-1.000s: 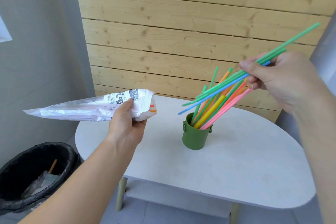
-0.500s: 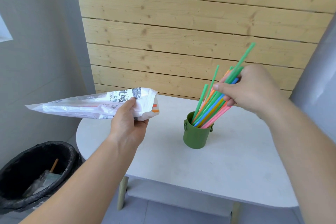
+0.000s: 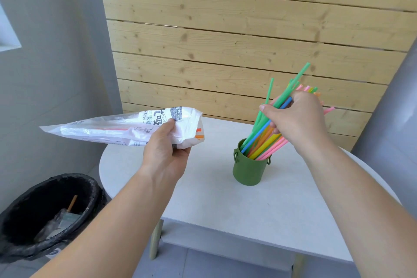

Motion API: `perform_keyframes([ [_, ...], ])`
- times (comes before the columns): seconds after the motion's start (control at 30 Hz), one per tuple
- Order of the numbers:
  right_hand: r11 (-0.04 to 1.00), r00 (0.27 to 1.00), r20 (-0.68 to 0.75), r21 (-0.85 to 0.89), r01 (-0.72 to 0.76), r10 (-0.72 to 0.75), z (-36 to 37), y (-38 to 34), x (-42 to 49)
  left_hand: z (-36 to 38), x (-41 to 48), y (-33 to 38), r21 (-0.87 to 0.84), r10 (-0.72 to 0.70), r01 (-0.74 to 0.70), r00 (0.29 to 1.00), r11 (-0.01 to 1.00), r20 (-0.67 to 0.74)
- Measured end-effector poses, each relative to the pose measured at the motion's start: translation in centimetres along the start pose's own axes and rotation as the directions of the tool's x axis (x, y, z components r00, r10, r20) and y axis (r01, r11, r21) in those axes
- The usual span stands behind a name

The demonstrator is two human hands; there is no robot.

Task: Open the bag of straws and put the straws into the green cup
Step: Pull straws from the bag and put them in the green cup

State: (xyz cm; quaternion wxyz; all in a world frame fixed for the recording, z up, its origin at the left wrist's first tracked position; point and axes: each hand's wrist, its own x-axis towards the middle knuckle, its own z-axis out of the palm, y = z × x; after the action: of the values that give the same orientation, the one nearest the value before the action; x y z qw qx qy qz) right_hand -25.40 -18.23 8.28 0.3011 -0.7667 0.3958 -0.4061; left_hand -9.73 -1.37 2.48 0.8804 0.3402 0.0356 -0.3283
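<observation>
A small green cup (image 3: 249,169) with side handles stands on the white table (image 3: 282,205), right of centre. Several coloured straws (image 3: 261,140) lean in it, tilted up to the right. My right hand (image 3: 297,119) grips a bunch of green and blue straws above the cup; their lower ends reach into the cup. My left hand (image 3: 164,146) holds the clear and white printed straw bag (image 3: 117,128) near its open right end, over the table's left edge. At least one orange straw shows inside the bag.
A black-lined bin (image 3: 47,216) with some rubbish stands on the floor at lower left, beside the table. A wooden plank wall (image 3: 225,40) rises behind the table. A lower shelf (image 3: 225,246) sits under the tabletop. A grey surface (image 3: 392,97) stands at right.
My right hand has come down and left with the bunch of green and blue straws, bringing their lower ends into the cup. The left hand and bag have barely moved.
</observation>
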Motion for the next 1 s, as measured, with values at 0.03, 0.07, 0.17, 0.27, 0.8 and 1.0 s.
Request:
perform_keyframes([
  [0.03, 1.000, 1.000, 0.000, -0.018, 0.003, -0.003, 0.00, -0.01, 0.01, 0.05, -0.05, 0.00, -0.006, -0.008, 0.008, 1.000, 1.000, -0.009],
  [0.07, 0.999, 1.000, -0.001, -0.038, 0.008, -0.008, 0.01, -0.01, 0.01, 0.10, -0.07, -0.06, -0.010, -0.015, 0.014, 1.000, 1.000, -0.017],
  [0.17, 0.997, 1.000, -0.003, -0.070, 0.019, -0.019, 0.03, 0.00, 0.01, 0.23, -0.13, -0.20, -0.033, -0.023, 0.022, 1.000, 0.999, -0.019],
  [0.27, 0.997, 1.000, 0.008, -0.077, 0.020, -0.019, 0.21, 0.16, -0.09, 0.25, -0.21, -0.18, -0.015, -0.024, 0.023, 0.999, 1.000, -0.021],
  [0.8, 0.998, 0.999, 0.002, 0.056, 0.040, -0.040, 0.63, 0.52, -0.67, 0.21, -0.15, -0.14, -0.019, -0.039, 0.039, 0.999, 0.999, -0.011],
  [1.0, 1.000, 0.997, 0.078, -0.026, 0.008, -0.006, 0.16, 0.45, -0.58, 0.23, -0.12, -0.17, 0.015, -0.038, 0.038, 0.999, 0.999, 0.000],
])
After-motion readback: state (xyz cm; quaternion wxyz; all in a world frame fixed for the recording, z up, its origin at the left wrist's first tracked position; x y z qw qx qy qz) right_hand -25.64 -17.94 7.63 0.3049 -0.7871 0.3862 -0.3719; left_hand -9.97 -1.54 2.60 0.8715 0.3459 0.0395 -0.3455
